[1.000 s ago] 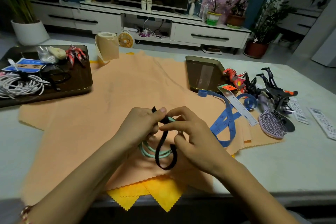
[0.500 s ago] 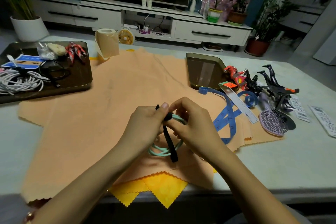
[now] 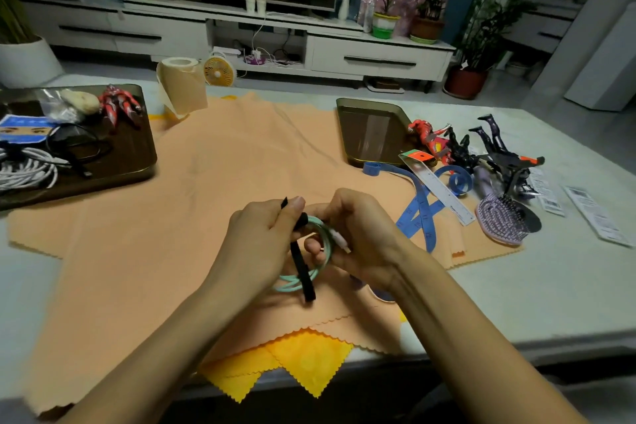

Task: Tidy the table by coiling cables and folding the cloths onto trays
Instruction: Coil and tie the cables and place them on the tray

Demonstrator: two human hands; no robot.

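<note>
Over the middle of the table my left hand point(image 3: 256, 244) and my right hand point(image 3: 364, 237) both hold a coiled mint-green cable point(image 3: 318, 256). A black strap point(image 3: 303, 270) runs around the coil: its short end sticks up by my left thumb, its long end hangs down in front. The cable's white plug lies against my right fingers. Beneath the hands an orange cloth point(image 3: 192, 217) is spread out, with a yellow cloth point(image 3: 303, 361) under its near edge. The dark tray point(image 3: 130, 162) at left carries a coiled white cable point(image 3: 24, 172) and a black cable point(image 3: 79, 148).
An empty metal tray point(image 3: 371, 131) sits right of centre. Beside it lie a blue measuring tape point(image 3: 420, 210), a ruler point(image 3: 437, 188), toy figures point(image 3: 461, 148), a hairbrush point(image 3: 502, 220) and paper slips point(image 3: 595, 213). A paper roll point(image 3: 180, 83) stands at the far edge.
The strap's hanging loop has been drawn straight, so one long end now dangles. Both hands with the coil have shifted slightly right and away from me.
</note>
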